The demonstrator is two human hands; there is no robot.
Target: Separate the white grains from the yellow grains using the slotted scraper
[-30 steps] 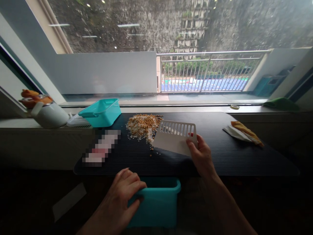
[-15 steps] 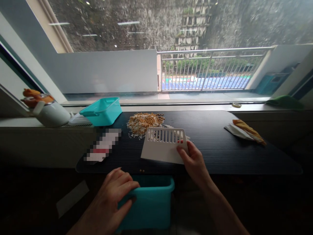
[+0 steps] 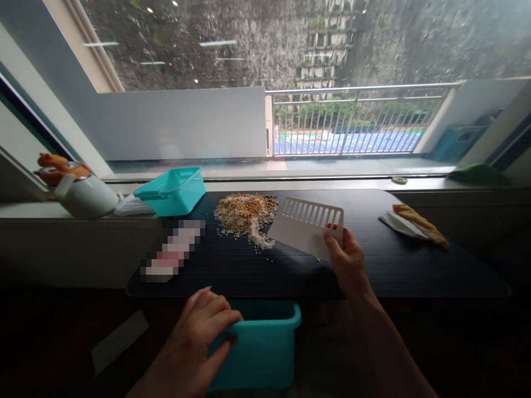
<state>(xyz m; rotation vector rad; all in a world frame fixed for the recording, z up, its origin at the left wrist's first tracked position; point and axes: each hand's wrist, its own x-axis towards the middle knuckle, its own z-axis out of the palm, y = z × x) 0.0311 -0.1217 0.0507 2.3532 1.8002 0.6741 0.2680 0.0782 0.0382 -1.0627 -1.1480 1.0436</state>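
Observation:
My right hand (image 3: 348, 260) grips the right end of a flat white slotted scraper (image 3: 302, 235), thumb on its face. The scraper is tilted over the dark table, its left corner beside a heap of yellow beans and white rice grains (image 3: 246, 213). A strip of rice trails from the heap toward that corner. My left hand (image 3: 207, 331) is closed over the rim of a turquoise plastic bin (image 3: 265, 348), which sits against the table's front edge. The inside of the bin is mostly dark and its contents are hidden.
On the black table (image 3: 373, 276) a blurred-out packet (image 3: 174, 251) lies at left, and a brown and white folded packet (image 3: 415, 224) at right. A second turquoise bin (image 3: 178, 190) stands back left, near a white pot (image 3: 87, 193). A window sill (image 3: 352, 184) runs behind.
My right hand has moved the scraper right and slightly up, turning it and uncovering the rice trail. The few beans near the front edge are gone from there. My left hand stays on the bin.

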